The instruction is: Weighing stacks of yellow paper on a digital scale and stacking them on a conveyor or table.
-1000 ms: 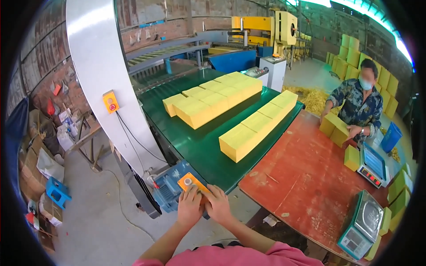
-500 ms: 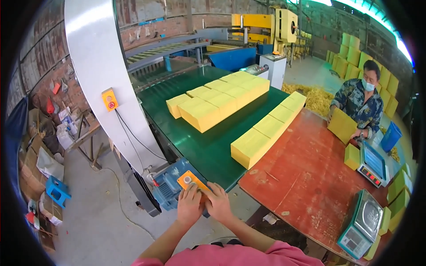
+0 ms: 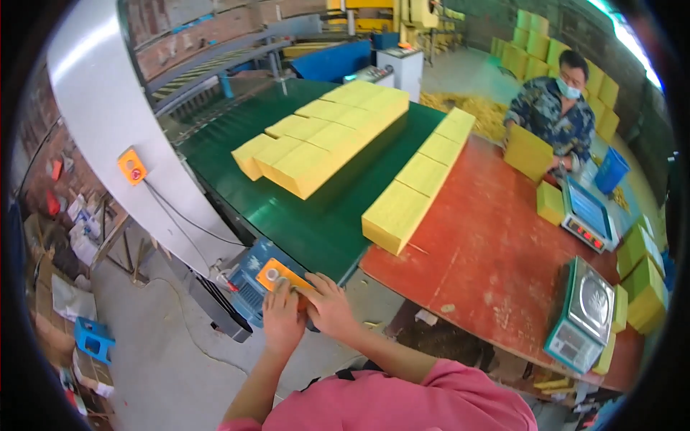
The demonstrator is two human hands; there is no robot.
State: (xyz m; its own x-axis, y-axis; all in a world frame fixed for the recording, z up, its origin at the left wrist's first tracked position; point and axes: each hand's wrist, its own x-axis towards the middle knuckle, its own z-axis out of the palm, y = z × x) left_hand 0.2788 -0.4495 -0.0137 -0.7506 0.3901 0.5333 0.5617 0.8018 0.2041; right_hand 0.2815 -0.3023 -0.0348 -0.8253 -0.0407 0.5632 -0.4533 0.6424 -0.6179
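Note:
At the near end of a green conveyor belt (image 3: 302, 230), both my hands rest on an orange control box (image 3: 293, 277) with a round pale button on its top. My left hand (image 3: 284, 320) has its fingers over the near side of the box, just below the button. Beside it, my right hand (image 3: 332, 307) curls its fingers over the right end. The fingertips are partly hidden. A blue motor (image 3: 248, 287) sits under the box. On the belt stands a double row of yellow paper blocks (image 3: 316, 147); a single row of yellow blocks (image 3: 417, 179) lies along the belt's right edge.
A red table (image 3: 467, 266) adjoins the belt, with two scales (image 3: 586, 309) on its right. Across it a masked co-worker (image 3: 553, 108) holds a yellow block (image 3: 528, 153). A tall white machine frame (image 3: 100, 93) rises at left; a blue stool (image 3: 93, 339) stands on the floor.
My view has turned a little, so the machine, belt and table sit further left in the picture. Both hands stay on the control box, and the co-worker still holds the block.

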